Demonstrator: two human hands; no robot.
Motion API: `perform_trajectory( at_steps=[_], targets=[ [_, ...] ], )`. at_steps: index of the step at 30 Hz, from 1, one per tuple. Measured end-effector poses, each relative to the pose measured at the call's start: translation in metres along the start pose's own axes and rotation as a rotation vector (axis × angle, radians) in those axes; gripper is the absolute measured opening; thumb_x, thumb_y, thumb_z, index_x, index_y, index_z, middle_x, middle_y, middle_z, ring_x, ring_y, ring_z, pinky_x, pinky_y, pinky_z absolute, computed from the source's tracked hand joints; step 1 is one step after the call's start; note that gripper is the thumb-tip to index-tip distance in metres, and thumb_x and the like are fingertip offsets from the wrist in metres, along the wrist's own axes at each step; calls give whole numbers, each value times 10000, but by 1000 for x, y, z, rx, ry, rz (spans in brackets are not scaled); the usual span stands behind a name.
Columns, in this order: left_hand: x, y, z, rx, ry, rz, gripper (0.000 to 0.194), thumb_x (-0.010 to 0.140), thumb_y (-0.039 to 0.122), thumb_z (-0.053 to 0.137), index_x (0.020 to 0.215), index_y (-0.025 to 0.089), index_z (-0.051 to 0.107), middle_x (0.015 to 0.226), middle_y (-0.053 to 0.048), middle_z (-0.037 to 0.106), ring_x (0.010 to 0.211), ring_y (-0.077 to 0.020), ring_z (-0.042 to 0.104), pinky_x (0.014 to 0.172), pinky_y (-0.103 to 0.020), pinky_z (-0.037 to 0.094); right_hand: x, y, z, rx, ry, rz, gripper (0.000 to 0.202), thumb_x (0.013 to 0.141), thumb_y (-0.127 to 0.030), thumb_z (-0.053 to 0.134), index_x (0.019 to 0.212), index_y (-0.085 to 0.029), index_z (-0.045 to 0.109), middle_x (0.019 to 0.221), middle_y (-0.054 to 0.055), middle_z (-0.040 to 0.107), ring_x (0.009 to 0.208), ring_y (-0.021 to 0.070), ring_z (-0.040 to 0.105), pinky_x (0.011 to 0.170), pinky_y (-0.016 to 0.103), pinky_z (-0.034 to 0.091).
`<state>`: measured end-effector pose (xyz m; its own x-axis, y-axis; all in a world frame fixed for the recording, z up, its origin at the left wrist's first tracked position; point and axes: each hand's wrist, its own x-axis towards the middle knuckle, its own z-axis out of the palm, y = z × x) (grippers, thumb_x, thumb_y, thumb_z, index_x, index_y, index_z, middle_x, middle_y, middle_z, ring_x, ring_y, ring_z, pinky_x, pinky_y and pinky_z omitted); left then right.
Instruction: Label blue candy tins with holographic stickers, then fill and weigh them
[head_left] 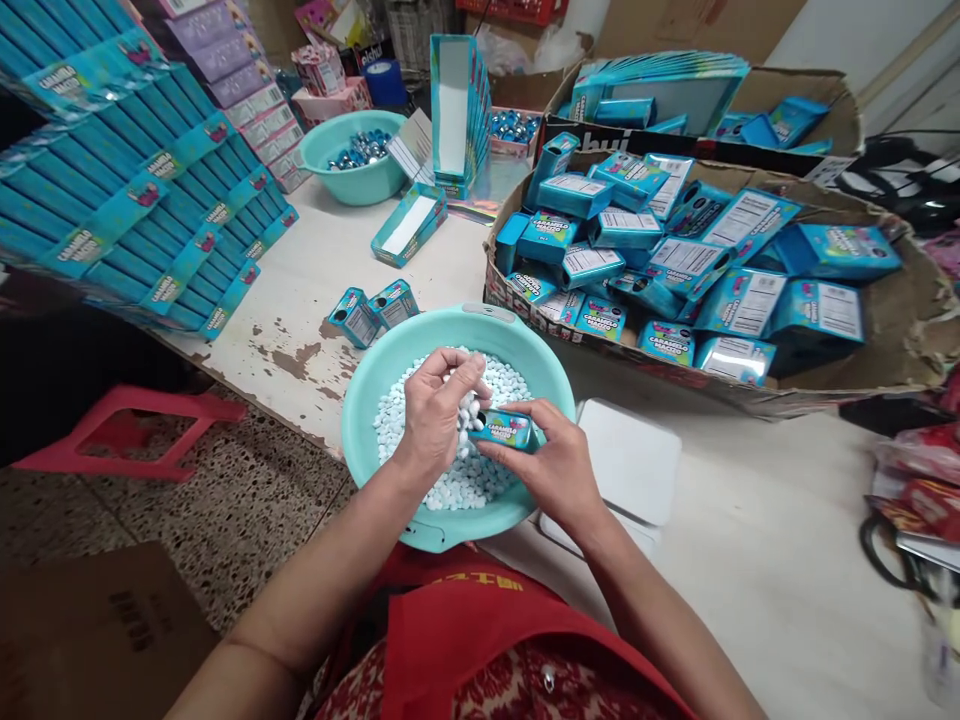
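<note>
A turquoise basin (pixel 547 365) full of small white and pale blue candies (pixel 465 490) stands at the table's front edge. Over it, my right hand (pixel 559 455) grips a small blue candy box (pixel 506 430), tilted on its side with its dark opening facing left. Cupped at that opening, my left hand (pixel 439 405) has its fingers curled round a handful of the white candies, some spilling between hand and box. Two more small blue boxes (pixel 373 312) stand just behind the basin. A flat white scale (pixel 630 465) lies right of the basin, partly under my right wrist.
A cardboard tray (pixel 885 370) heaped with blue boxes fills the right side. Stacked display cartons (pixel 150 200) rise at left. Behind are a smaller basin (pixel 360 185) of wrapped candies and an open display carton (pixel 409 225). A red stool (pixel 135 430) stands on the floor.
</note>
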<state>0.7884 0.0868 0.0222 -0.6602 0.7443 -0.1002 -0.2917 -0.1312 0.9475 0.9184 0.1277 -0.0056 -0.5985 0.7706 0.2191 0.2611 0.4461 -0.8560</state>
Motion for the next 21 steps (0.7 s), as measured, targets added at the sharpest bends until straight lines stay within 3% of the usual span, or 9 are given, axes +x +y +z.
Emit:
perform_trajectory(
  at_steps=[9,14,21],
  targets=[
    [0,-1,5,18,-113,80,177,773,307,664,749,185,539,445,90,429,419,-79,495,444,-204,410,-4,3,-3,42,-8,17,335,671,-365,788,943,-238,639,919,27,674,896,222,633,814,372,484],
    [-2,-3,4,24,-140,84,158,804,318,633,780,187,549,471,78,461,453,-85,522,486,-213,436,-4,4,1,35,-3,73,330,664,-375,789,929,-242,645,911,24,677,883,221,634,803,365,487],
    [-2,-2,2,-15,-169,58,166,845,328,577,778,178,560,467,64,462,425,-69,442,446,-203,362,-6,-2,5,25,25,56,321,671,-359,783,931,-234,643,892,27,664,873,216,622,790,355,483]
  ],
)
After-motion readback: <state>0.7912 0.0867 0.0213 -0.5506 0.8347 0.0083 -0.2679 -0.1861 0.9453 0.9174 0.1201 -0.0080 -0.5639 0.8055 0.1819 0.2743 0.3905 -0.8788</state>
